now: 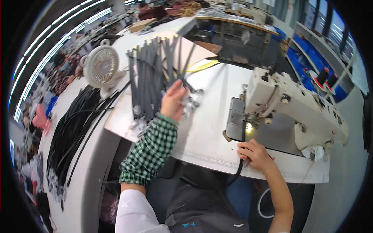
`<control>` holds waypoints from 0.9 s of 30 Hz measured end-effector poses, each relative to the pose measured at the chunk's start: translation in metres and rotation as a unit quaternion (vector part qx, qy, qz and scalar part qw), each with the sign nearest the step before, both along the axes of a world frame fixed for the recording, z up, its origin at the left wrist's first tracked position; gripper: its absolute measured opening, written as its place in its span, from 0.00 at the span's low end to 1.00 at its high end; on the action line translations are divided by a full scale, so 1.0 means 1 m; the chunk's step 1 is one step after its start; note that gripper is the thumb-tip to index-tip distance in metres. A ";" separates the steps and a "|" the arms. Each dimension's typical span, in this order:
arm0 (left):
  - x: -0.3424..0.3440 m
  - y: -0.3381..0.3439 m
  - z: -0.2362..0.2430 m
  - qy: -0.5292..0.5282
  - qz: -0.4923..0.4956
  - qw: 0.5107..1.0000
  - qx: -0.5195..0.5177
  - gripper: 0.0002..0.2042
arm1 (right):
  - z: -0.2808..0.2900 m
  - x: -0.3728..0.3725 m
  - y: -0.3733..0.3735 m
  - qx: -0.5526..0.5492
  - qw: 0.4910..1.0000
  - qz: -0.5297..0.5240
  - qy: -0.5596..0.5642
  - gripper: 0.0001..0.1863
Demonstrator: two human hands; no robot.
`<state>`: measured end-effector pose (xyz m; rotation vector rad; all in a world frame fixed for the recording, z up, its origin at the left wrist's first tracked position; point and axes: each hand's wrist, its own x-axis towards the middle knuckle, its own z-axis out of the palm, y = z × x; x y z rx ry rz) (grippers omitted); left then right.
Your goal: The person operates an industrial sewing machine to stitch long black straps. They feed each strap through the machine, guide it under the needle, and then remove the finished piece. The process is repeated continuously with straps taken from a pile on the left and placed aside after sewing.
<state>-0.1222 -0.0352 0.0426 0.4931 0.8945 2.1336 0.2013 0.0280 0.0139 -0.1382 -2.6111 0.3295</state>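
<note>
My left hand (173, 101), in a green checked sleeve cover, is slightly blurred. Its fingers curl around a dark strap (185, 62) at the right side of a bundle of grey straps (149, 73). Silver metal fittings (190, 103) hang beside that hand. Close to the table's front edge, my right hand (255, 154) pinches a black strap (239, 167). This strap runs up to the needle area of a white sewing machine (289, 101) and droops toward my lap. A small greyish piece (246, 162) shows under the right fingers; its kind cannot be made out.
A white fan (101, 66) stands at the left behind a pile of long black straps (74, 128). Thread cones (322, 75) rise behind the machine. Blue bins (301, 58) fill a shelf at the far right. Another worktable (237, 21) stands beyond.
</note>
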 end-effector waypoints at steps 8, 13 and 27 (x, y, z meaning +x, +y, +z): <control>-0.228 -0.224 0.079 0.040 0.278 0.938 0.202 0.08 | 0.005 0.001 -0.002 -0.008 1.000 -0.012 -0.002 0.08; -0.274 -0.444 0.073 -0.018 0.566 0.754 0.334 0.28 | 0.003 -0.003 -0.005 -0.012 1.000 -0.007 0.004 0.07; -0.024 -0.105 0.019 0.414 -0.067 0.893 -0.163 0.12 | -0.007 0.003 0.005 -0.013 0.998 0.037 0.046 0.08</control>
